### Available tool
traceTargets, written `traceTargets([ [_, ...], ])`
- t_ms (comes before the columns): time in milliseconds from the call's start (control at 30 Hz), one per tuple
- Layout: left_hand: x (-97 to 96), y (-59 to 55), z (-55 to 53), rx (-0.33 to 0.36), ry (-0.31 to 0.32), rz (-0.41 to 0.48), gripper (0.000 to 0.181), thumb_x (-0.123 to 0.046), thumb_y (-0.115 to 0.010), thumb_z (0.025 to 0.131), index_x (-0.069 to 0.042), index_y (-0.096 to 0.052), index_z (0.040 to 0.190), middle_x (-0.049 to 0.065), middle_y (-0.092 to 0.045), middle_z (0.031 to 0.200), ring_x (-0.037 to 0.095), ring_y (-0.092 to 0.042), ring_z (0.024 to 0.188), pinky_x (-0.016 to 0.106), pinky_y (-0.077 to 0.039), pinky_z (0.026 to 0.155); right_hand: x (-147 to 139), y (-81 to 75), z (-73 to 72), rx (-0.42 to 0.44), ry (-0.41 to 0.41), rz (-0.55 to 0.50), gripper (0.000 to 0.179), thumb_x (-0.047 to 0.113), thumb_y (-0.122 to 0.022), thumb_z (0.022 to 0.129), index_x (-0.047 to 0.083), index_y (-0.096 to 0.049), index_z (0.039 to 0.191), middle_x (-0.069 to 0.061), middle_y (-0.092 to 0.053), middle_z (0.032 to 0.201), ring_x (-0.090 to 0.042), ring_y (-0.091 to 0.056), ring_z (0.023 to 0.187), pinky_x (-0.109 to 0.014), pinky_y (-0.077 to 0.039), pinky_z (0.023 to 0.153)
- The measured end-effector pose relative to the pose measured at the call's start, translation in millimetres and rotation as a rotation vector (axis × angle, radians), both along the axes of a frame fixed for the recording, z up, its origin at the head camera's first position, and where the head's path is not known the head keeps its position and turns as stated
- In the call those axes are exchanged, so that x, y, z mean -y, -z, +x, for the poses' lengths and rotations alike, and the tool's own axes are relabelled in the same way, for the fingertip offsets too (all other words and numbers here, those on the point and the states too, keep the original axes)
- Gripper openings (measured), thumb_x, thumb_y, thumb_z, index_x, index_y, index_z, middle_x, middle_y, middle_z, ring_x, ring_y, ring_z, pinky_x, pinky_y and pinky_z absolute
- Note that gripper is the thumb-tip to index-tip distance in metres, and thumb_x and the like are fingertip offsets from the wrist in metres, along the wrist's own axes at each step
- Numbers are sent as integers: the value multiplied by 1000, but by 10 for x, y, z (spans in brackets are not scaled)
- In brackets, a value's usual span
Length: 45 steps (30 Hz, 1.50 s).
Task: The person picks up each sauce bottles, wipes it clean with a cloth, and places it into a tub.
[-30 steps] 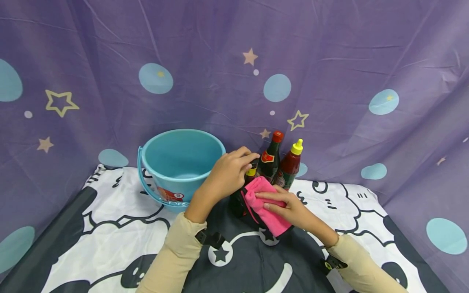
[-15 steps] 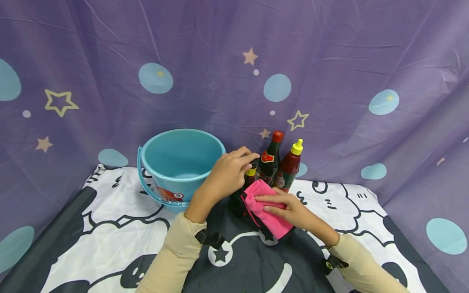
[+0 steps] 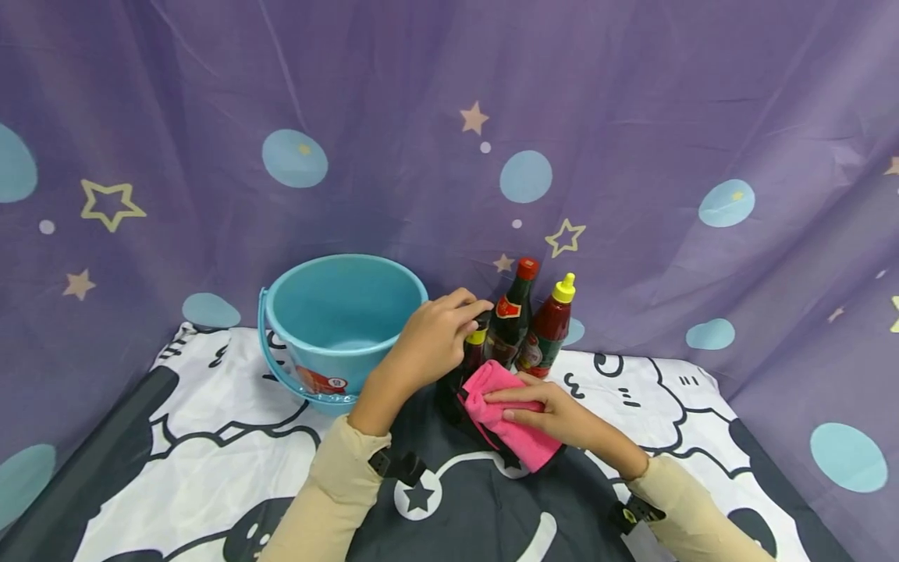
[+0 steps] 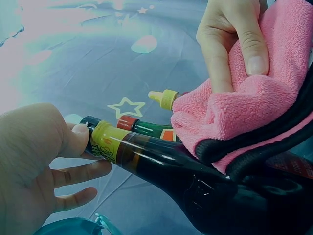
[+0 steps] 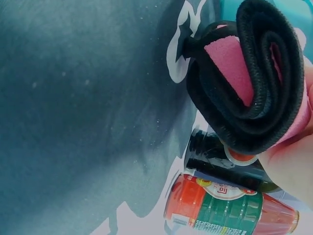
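The pink towel point(image 3: 520, 439) lay folded over the dark bottle point(image 4: 193, 183), right of centre in the head view, and hid most of the bottle's body; I could make out only a sliver of its label. Its lower end faded into the black print of the table cover point(image 3: 225, 468), and in the left wrist view it ran out of the lower right corner. My right hand point(image 3: 551, 410) had its fingers bent across the towel, holding it against the bottle; in the right wrist view that hand was mostly cut off by the right edge. My left hand point(image 3: 431, 339) gripped the black cap between thumb and a finger, partly covering it, two other fingers standing spread apart from the yellow-labelled neck.

Just behind, the red-capped green bottle point(image 3: 510, 320) and the red sauce bottle point(image 3: 551, 329) with its yellow nozzle stood close together, their lower parts partly blocked by towel and hand. The blue bucket point(image 3: 351, 363) stood left of centre, my left forearm crossing its lower right side; the left wrist view caught only some rim at the bottom. The purple curtain point(image 3: 393, 156) filled the upper frame.
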State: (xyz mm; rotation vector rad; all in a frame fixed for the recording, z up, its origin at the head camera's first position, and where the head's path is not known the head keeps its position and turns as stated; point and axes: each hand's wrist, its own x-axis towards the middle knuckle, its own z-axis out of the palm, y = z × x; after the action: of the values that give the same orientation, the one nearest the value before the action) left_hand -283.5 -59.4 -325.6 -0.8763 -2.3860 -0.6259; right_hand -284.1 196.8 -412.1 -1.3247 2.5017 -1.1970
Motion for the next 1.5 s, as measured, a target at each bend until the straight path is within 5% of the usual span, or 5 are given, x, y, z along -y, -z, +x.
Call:
traceTargets([
  [400,-47,133,101,-90,-72,-101,31,-5,-62,97,-10,-71,127,6,-69,114,25,-64,93,41,-56,85,-12,50,108,176,-36,127,35,20,-67,99,20,-70,133,-7,-59,139,-12,-51,125,-28,-50,101],
  [600,-78,179,128,-144,-92,-127,28,-8,-56,101,-9,-69,126,6,-67,115,26,-59,96,42,-53,84,-39,97,94,175,-65,166,33,19,-66,99,18,-71,131,-6,-62,131,-12,-54,118,-28,-51,98],
  [833,-69,201,112,-134,-106,-131,27,-11,-54,104,-9,-67,128,7,-66,116,27,-58,97,43,-53,85,5,129,65,171,-75,277,33,22,-65,100,21,-70,133,4,-68,136,-36,-47,140,-53,-39,115],
  [1100,-49,162,86,-117,-96,-108,28,-12,-55,104,-9,-66,130,8,-66,117,28,-59,97,43,-53,85,15,29,35,197,-56,356,34,20,-66,99,21,-70,133,7,-70,132,-23,-55,137,-60,-23,122],
  [1500,-69,48,45,-99,-78,-97,29,-12,-54,104,-10,-66,130,8,-65,116,27,-59,96,42,-52,83,-142,-310,72,9,-58,323,34,14,-66,98,22,-71,131,6,-71,131,-29,-55,135,-55,-37,116],
])
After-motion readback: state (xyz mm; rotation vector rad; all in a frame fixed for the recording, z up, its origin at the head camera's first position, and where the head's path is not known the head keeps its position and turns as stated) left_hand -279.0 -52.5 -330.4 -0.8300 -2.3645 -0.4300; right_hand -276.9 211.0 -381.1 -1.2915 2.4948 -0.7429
